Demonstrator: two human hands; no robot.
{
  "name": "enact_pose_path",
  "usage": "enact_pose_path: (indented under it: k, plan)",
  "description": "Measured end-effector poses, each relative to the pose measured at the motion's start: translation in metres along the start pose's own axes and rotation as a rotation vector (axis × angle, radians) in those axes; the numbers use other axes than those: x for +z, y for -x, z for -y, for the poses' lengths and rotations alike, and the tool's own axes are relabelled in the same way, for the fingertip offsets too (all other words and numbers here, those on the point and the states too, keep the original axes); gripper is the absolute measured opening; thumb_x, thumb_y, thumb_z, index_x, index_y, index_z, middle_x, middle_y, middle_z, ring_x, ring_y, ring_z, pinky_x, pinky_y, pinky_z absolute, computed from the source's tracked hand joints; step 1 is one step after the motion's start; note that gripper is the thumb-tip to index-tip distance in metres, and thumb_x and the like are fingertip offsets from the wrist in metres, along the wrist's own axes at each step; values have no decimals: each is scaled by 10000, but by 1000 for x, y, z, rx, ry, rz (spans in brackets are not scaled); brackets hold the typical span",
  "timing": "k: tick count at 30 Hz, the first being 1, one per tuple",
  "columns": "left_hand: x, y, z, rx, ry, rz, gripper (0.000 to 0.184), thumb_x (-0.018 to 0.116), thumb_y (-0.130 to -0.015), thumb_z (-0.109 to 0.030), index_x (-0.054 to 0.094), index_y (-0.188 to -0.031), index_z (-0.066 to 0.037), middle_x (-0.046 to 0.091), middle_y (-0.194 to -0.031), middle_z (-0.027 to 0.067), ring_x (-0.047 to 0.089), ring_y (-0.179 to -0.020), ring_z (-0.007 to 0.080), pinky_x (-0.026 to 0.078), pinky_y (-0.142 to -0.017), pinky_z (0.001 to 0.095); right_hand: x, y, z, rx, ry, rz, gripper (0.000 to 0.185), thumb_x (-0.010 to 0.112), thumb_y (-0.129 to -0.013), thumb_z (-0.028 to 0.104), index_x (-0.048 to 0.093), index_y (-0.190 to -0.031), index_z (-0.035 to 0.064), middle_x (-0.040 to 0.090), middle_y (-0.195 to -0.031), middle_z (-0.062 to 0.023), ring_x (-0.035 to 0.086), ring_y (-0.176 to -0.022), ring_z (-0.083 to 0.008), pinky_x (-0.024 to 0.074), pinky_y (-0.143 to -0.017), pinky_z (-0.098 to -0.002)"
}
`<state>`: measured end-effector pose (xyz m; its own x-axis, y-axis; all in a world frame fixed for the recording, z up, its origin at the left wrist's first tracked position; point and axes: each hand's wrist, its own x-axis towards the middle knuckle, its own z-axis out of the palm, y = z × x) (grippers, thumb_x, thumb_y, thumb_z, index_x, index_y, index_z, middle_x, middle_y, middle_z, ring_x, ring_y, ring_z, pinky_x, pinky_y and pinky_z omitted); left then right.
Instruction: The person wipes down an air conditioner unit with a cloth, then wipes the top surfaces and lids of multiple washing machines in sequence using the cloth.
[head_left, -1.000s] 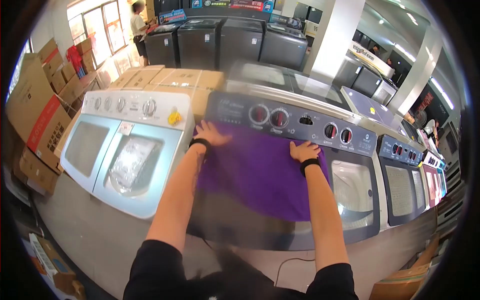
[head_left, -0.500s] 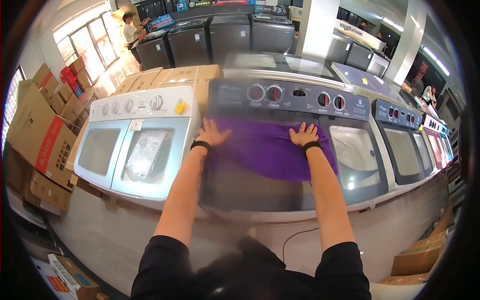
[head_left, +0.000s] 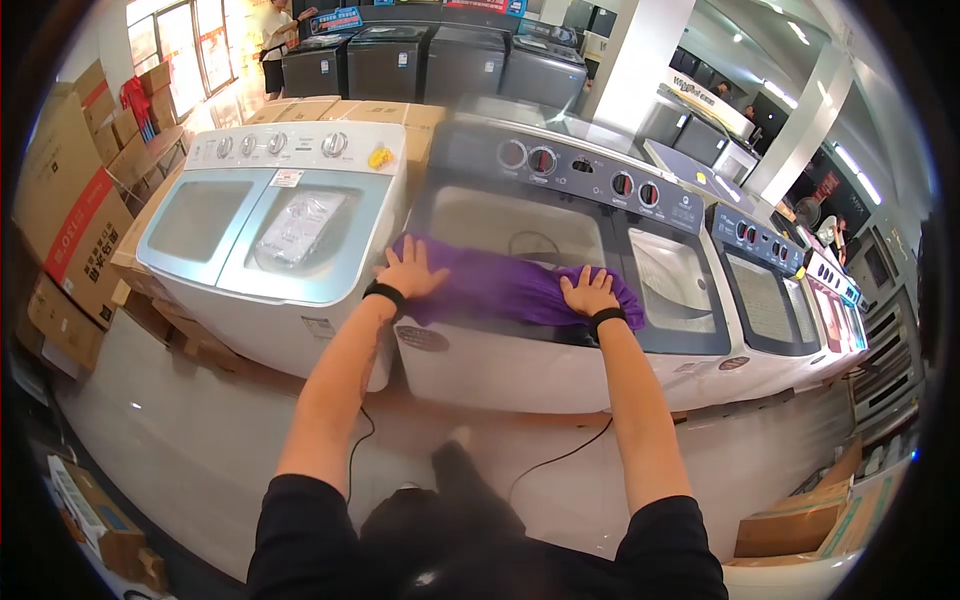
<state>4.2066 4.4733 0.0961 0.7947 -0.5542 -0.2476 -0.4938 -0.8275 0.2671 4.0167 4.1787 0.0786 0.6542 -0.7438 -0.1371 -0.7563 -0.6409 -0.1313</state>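
Observation:
A purple cloth [head_left: 495, 285] lies bunched along the front of a twin-tub washing machine's dark top. My left hand [head_left: 411, 270] presses flat on the cloth's left end, fingers spread. On its right end rests my right hand [head_left: 590, 293], also flat with fingers apart. Behind the cloth, the wide clear lid [head_left: 510, 222] of the machine shows, and beyond it the control panel [head_left: 570, 172] with its round knobs. To the right of my right hand is the smaller lid [head_left: 675, 280]. Both wrists wear black bands.
A white and light-blue twin-tub washer [head_left: 225, 255] stands close on the left, another dark one [head_left: 765, 290] on the right. Cardboard boxes [head_left: 70, 230] are stacked at far left. A cable [head_left: 560, 458] lies on the floor. A person [head_left: 273, 45] stands at the back.
Both hands have moved toward the machine's front edge, drawing the cloth with them. The cloth is now narrower and more bunched, and more of the wide lid shows. The view has shifted too.

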Motion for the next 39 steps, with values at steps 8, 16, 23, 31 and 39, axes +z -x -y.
enact_pose_path:
  k: [8,16,23,31,39]
  plan:
    - [-20,24,-19,-39,-186,184,1012,420,-804,-710,74,-1488,-49,23,-1553,174,80,-1413,412,130,-1116,548,-8,13,12,47,-16,92,883,417,-823,621,233,-1452,28,130,-1468,-355,84,-1366,-530,150,-1117,-526]
    - [-38,-46,-35,-161,-170,142,1153,465,-709,-783,91,-1477,-8,26,-1532,244,166,-1407,376,202,-1125,445,-29,-19,26,176,-38,155,899,446,-816,616,175,-1478,71,82,-1511,-284,53,-1400,-459,151,-1118,-528]
    - [-48,-113,-22,-92,-49,128,1167,487,-689,-782,63,-1487,-44,-35,-1552,177,193,-1407,347,226,-1120,418,-51,-67,35,285,-89,183,916,484,-802,621,158,-1487,109,69,-1537,-216,37,-1421,-393,154,-1110,-550]
    - [-65,-182,-30,-103,7,147,1173,440,-716,-804,-21,-1480,-43,-130,-1535,191,106,-1421,353,174,-1131,453,-68,-140,43,374,-113,201,915,479,-808,624,136,-1493,122,51,-1541,-205,16,-1423,-388,139,-1116,-539]
    - [-67,-232,-36,-125,19,68,1155,474,-718,-779,42,-1482,-29,-78,-1540,204,142,-1416,356,215,-1123,434,-66,-192,50,310,-104,142,900,351,-846,656,104,-1491,80,12,-1533,-246,-25,-1414,-428,58,-1116,-558]
